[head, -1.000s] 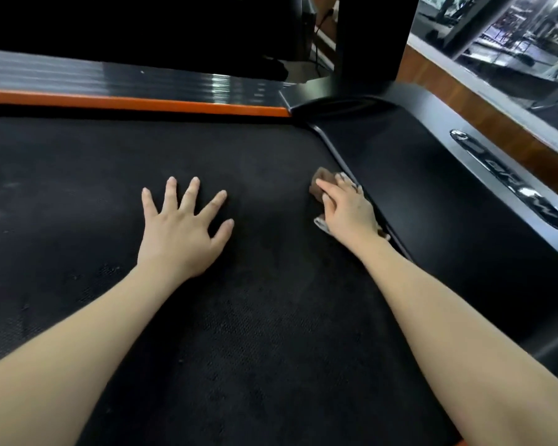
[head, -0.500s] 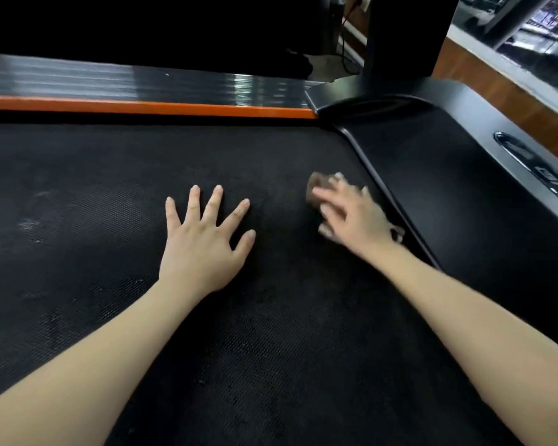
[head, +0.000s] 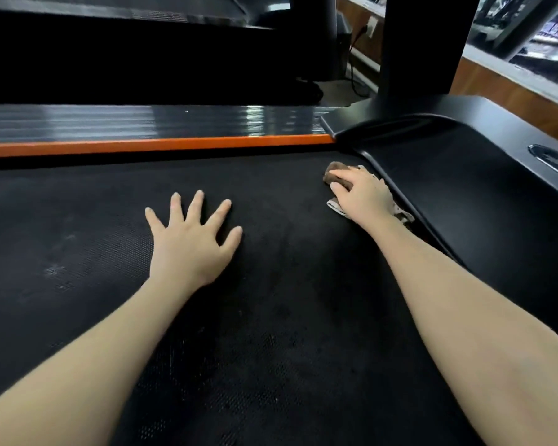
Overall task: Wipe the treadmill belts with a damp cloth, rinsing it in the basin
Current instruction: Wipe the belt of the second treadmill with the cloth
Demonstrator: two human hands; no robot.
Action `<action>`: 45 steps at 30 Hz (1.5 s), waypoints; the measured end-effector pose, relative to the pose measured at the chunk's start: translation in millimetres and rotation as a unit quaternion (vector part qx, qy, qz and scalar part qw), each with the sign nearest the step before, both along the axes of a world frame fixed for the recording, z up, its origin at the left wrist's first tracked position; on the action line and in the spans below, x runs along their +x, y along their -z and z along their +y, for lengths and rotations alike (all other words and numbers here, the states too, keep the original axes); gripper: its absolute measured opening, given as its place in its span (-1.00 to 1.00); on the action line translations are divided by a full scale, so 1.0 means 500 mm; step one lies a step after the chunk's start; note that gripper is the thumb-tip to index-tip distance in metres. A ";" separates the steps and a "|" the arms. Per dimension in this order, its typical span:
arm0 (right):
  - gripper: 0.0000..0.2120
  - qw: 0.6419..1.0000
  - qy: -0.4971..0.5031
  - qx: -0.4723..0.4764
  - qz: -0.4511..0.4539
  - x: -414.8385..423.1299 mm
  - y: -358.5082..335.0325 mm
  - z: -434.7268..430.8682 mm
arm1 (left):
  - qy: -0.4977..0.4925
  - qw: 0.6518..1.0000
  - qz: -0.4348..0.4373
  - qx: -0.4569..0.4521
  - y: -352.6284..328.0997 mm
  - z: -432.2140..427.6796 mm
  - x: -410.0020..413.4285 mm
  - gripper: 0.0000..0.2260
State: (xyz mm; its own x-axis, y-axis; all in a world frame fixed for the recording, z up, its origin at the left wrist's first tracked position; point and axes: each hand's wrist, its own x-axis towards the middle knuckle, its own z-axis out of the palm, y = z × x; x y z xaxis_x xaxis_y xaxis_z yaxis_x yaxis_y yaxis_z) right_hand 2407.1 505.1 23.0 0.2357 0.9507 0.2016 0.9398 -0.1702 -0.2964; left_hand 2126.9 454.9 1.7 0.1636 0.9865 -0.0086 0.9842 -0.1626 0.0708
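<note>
Both hands on the treadmill belt, one wiping with the cloth

The right hand (head: 361, 196) curls over the bunched cloth (head: 333, 177), pressing it onto the belt (head: 271, 333) just beside the black side rail (head: 464, 204); the left hand (head: 190, 243) lies flat, fingers spread, mid-belt, near an orange strip (head: 158, 144).

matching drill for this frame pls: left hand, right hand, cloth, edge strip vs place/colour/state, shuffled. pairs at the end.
Column A
1. left hand
2. right hand
3. cloth
4. edge strip

Column B
a. orange, along the far edge of the belt
b. flat on the belt, fingers spread
c. bunched, brown and white, near the belt's right edge
d. fingers curled over the cloth

Pairs: 1-b; 2-d; 3-c; 4-a
</note>
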 end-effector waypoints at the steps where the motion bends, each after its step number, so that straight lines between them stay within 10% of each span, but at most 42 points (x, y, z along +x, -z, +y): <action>1: -0.71 1.000 0.011 0.004 0.008 -0.011 -0.003 0.008 | 0.002 1.000 -0.003 0.005 0.002 0.001 0.000 -0.44; 8: -0.71 0.956 -0.291 0.002 0.030 -0.121 0.007 -0.152 | 0.003 1.000 -0.008 0.015 0.001 0.003 -0.002 -0.43; 14: -0.70 1.000 0.005 -0.001 0.000 -0.087 -0.015 0.045 | -0.002 1.000 -0.010 0.014 0.009 0.004 0.000 -0.44; 20: -0.70 0.988 -0.149 -0.013 -0.032 -0.177 0.000 0.059 | -0.003 1.000 -0.006 0.007 0.009 0.006 -0.001 -0.42; 32: -0.66 0.997 0.009 -0.043 -0.059 0.034 -0.035 0.071 | -0.006 1.000 -0.014 0.015 0.009 0.004 -0.003 -0.43; 45: -0.71 0.999 -0.028 -0.022 -0.007 0.079 -0.016 -0.433 | 0.007 1.000 -0.027 0.009 0.000 0.000 -0.006 -0.43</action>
